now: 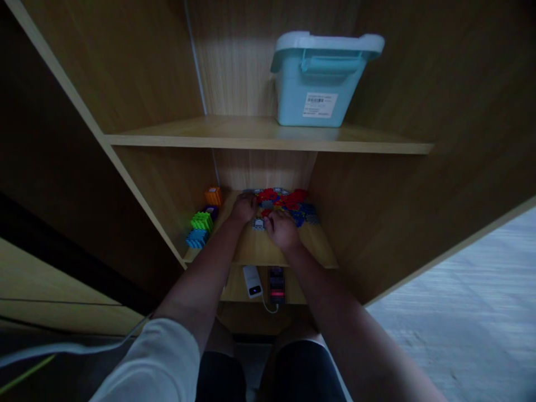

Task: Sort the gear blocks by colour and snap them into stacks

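Observation:
A pile of red, blue and grey interlocking puzzle pieces (293, 200) lies at the back of the middle shelf. My left hand (244, 207) is at the pile's left edge, its fingers curled; what they hold, if anything, is hidden. Fingers bent together, my right hand (283, 229) is at the front of the pile, with a small red puzzle piece (266, 213) at its fingertips. A grey-white piece (258, 224) rests on the wood between the hands. Along the shelf's left side stand an orange cube (213, 195), a dark purple cube (211, 211), a green cube (201, 221) and a blue cube (197, 238).
A lidded light-blue storage box (322, 84) stands on the upper shelf (234, 131). Below the hands, a white power bank (252, 281) is cabled to a dark phone-like device (277, 285). Wooden cabinet walls (389, 218) enclose both sides.

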`<state>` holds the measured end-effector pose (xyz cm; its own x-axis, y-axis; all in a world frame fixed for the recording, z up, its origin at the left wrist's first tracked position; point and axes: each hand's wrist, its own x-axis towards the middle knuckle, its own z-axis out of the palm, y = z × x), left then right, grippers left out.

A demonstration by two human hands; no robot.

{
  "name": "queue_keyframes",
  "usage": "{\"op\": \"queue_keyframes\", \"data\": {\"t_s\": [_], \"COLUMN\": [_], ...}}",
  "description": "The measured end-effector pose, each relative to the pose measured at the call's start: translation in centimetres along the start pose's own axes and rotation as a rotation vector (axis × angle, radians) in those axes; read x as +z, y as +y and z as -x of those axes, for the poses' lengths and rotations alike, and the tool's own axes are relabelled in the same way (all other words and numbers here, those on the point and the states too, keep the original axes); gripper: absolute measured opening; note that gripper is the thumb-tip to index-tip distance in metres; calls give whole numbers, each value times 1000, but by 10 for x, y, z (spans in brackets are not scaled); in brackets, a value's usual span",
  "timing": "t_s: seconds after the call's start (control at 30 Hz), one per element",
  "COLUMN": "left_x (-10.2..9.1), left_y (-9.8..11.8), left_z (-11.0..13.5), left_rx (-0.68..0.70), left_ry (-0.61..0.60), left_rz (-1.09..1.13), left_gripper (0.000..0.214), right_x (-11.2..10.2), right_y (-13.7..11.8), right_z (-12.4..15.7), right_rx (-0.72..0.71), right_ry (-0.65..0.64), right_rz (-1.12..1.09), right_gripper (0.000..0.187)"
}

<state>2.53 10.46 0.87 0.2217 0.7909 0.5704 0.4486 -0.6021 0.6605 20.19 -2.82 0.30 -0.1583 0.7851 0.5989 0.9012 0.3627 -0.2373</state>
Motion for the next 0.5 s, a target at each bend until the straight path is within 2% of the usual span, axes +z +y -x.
{"op": "queue_keyframes", "data": {"t_s": [0.23,0.5], "left_x": [18,16], "left_y": [-15,-32], "left_z": [-39,-56], "left_rx": [21,50], "left_ry": [-67,-170], "left_rz": [-4,-23], "left_gripper": [14,21], "right_x": [-4,-3], "right_y": [-4,-4], "right_z": [-1,0], "right_rx": [10,-4], "right_ry": [-38,-7], "right_rz": [54,53], "right_gripper": [27,25]}}
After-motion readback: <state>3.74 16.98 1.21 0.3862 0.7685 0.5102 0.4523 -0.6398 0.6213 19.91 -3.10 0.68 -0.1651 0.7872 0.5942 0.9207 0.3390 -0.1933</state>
